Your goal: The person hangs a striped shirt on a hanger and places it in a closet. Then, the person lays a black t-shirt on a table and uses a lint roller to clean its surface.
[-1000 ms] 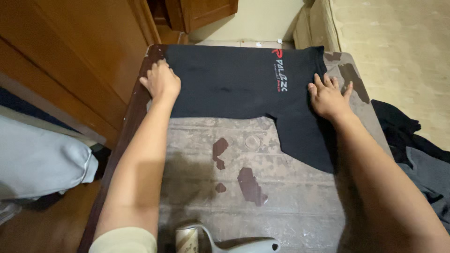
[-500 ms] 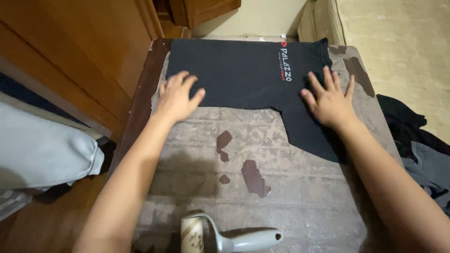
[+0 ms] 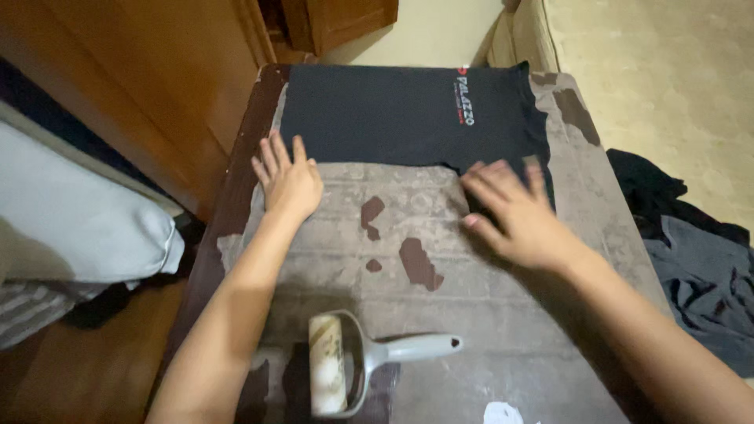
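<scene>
A black T-shirt [image 3: 393, 114] with a small red and white print lies folded across the far end of a worn grey-brown table [image 3: 471, 314]. My left hand [image 3: 287, 182] rests flat with fingers spread on the table, just at the shirt's near left corner. Over the shirt's sleeve part, near its right lower edge, my right hand [image 3: 514, 216] hovers or rests palm down with fingers apart. Neither hand holds anything. A lint roller [image 3: 345, 369] with a grey handle lies on the table's near edge, between my forearms.
A wooden cabinet [image 3: 141, 94] stands along the left. A white pillow or bedding [image 3: 71, 228] lies at the lower left. Dark and grey clothes [image 3: 691, 267] are piled on the floor at the right. Dark patches mark the peeling tabletop.
Both hands have slid back toward me off the shirt: the left from its far left corner to the near corner, the right down onto the sleeve. The view shifted, showing more of the lint roller.
</scene>
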